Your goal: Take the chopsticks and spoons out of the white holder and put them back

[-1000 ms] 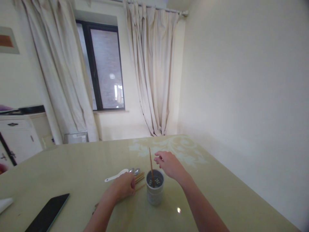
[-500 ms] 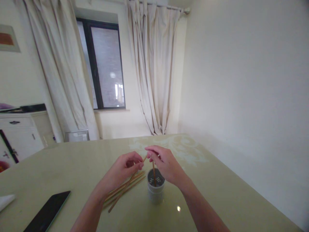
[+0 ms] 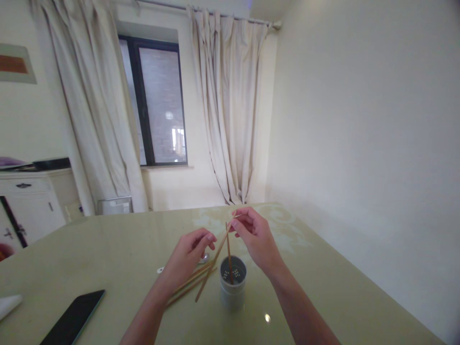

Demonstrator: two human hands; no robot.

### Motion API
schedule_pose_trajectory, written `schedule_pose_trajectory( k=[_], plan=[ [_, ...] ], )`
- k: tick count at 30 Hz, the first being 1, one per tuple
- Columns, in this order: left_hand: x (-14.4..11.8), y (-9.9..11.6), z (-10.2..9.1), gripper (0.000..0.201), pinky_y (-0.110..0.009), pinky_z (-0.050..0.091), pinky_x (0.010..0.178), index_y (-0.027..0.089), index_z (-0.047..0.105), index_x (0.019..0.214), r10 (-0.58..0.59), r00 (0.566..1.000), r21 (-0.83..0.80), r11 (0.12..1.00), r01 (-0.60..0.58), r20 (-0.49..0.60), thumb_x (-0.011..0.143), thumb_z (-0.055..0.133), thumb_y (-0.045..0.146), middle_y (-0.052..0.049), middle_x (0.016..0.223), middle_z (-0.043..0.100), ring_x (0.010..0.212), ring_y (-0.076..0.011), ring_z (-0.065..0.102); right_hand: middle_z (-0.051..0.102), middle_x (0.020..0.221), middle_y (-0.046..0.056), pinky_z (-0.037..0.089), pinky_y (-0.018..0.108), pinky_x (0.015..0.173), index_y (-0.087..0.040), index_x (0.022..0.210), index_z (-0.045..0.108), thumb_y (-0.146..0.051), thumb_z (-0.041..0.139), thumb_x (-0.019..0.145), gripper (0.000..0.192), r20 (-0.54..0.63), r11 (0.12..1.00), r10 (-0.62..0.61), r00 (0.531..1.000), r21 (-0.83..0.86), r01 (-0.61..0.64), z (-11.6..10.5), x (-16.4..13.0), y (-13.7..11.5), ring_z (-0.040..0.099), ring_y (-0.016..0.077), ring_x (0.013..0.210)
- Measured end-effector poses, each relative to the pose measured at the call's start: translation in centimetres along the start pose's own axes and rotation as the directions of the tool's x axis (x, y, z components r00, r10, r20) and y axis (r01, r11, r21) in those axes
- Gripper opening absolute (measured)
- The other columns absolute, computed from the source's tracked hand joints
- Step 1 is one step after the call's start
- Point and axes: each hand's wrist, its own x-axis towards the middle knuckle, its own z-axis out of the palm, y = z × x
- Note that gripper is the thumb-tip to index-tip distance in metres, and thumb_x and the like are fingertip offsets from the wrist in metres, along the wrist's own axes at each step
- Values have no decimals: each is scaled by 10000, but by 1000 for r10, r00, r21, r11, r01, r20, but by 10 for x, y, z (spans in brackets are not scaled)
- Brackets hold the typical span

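Note:
My right hand pinches the upper end of a wooden chopstick, which slants down to the left beside the cup. A grey chopstick holder with a perforated bottom stands on the table below. Inside it one brown chopstick leans upright, its top close to my right fingers. My left hand hovers left of the slanted chopstick, fingers loosely curled and apart, with nothing visible in them. Under it lie several loose chopsticks. A spoon shows partly behind my left hand.
A black phone-like device lies on the glossy table at the front left, with a white item beyond it. The wall borders the table's right side. A white cabinet stands at the far left.
My right hand has lifted the slanted chopstick up and to the right from the pile. My left hand has let go of it. The spoon has come into view.

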Motion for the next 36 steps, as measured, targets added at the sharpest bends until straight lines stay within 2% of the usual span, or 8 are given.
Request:
schedule_pose_trajectory(
  k=[2, 6, 8, 14, 19, 27, 31, 36],
  plan=[
    [2, -24, 2, 304, -281, 431, 696, 195, 705, 841, -103, 993, 205, 975, 90, 53, 973, 532, 408, -38, 814, 726, 759, -196, 634, 754, 862, 35, 567, 311, 712, -208, 1038, 639, -346, 682, 912, 193, -57, 996, -29, 998, -84, 25, -10, 3, 0, 738, 199, 806],
    [-2, -67, 11, 119, -295, 384, 709, 214, 726, 859, -324, 939, 603, 775, 192, 118, 855, 608, 211, -62, 943, 771, 893, -239, 687, 748, 846, 45, 571, 328, 714, -198, 1046, 654, -361, 674, 907, 215, -124, 980, -71, 990, -195, 45, -28, 11, 5, 729, 203, 778],
    [-5, -80, 17, 135, -293, 368, 697, 223, 730, 886, -370, 917, 662, 726, 184, 151, 824, 619, 175, -65, 993, 773, 931, -249, 693, 741, 830, 45, 573, 328, 704, -193, 1035, 653, -374, 683, 893, 232, -134, 983, -66, 989, -182, 41, -34, 14, 6, 723, 202, 756],
    [-7, -98, 21, 189, -284, 396, 729, 220, 726, 909, -408, 900, 645, 732, 221, 155, 749, 684, 130, -65, 1043, 751, 994, -255, 687, 722, 834, 42, 581, 325, 714, -195, 1059, 653, -407, 701, 873, 286, -243, 984, -123, 962, -154, 87, -44, 17, -1, 707, 200, 769],
    [-7, -100, 21, 240, -267, 401, 689, 227, 748, 877, -433, 877, 617, 754, 225, 209, 665, 743, 114, -33, 982, 759, 942, -236, 700, 735, 853, 50, 581, 340, 744, -196, 1066, 683, -412, 671, 896, 276, -198, 968, -113, 974, -241, 63, -43, 17, 6, 712, 209, 785],
    [-7, -93, 19, 154, -265, 381, 621, 209, 734, 751, -429, 858, 610, 771, 185, 283, 666, 662, 102, -18, 826, 756, 837, -224, 707, 763, 799, 43, 574, 316, 743, -193, 883, 725, -265, 587, 907, 157, 0, 896, 73, 997, -439, -65, -24, 20, 47, 739, 201, 746],
    [-4, -77, 8, 111, -261, 391, 634, 191, 724, 785, -325, 909, 507, 847, 157, 261, 771, 617, 217, -12, 789, 742, 797, -204, 683, 758, 768, 34, 550, 298, 699, -199, 826, 714, -259, 586, 920, 170, 35, 877, 122, 992, -473, -91, -18, 18, 55, 733, 194, 704],
    [-3, -48, -7, 262, -280, 436, 675, 179, 706, 852, -198, 962, 325, 937, 130, 188, 862, 560, 396, -37, 819, 746, 792, -208, 663, 746, 737, 27, 522, 309, 703, -204, 822, 728, -279, 591, 933, 192, 26, 855, 92, 995, -514, -66, -15, 16, 54, 726, 202, 698]
  ],
)
